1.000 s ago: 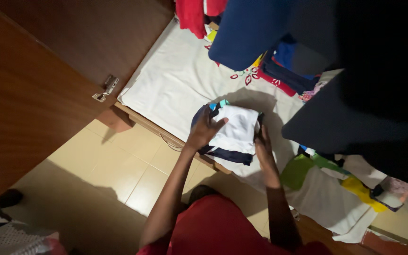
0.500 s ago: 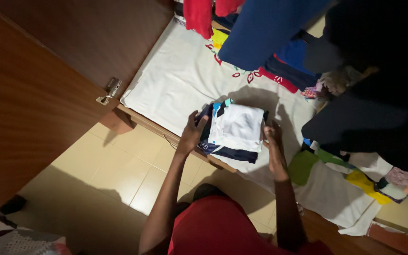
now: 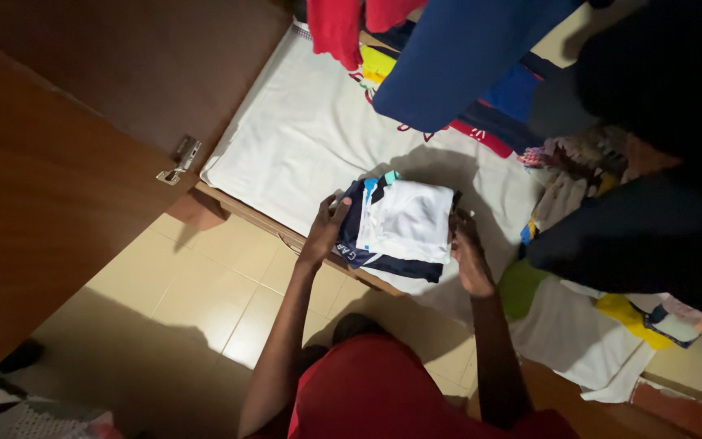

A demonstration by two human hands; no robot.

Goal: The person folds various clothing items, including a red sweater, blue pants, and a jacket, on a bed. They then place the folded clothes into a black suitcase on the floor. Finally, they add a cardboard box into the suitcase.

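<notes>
A small stack of folded clothes (image 3: 404, 228) sits near the front edge of the wardrobe shelf. The top piece is white, and a dark blue piece with light blue trim lies under it.

The left hand (image 3: 324, 232) grips the left side of the stack, with the thumb on top and the fingers curled round the dark blue edge. The right hand (image 3: 469, 252) presses against the right side of the stack, but it is in shadow, so I cannot tell if its fingers are closed on the cloth or only lie against it.

Under the stack is a white sheet (image 3: 302, 138) that covers the shelf. Behind the stack, further back on the sheet, lie more folded clothes in blue and red (image 3: 497, 114). Above those hang a big blue garment (image 3: 457, 57) and a red garment (image 3: 339, 24).

To the right of the stack there is a messy heap of clothes (image 3: 578, 179), with a green piece (image 3: 522, 289) and a yellow piece (image 3: 623, 313) close by.

To the left of the stack stands the open brown wardrobe door (image 3: 58, 203) with a metal hinge (image 3: 179, 160). In front of the stack, lower down, is the cream tile floor (image 3: 197, 301).
</notes>
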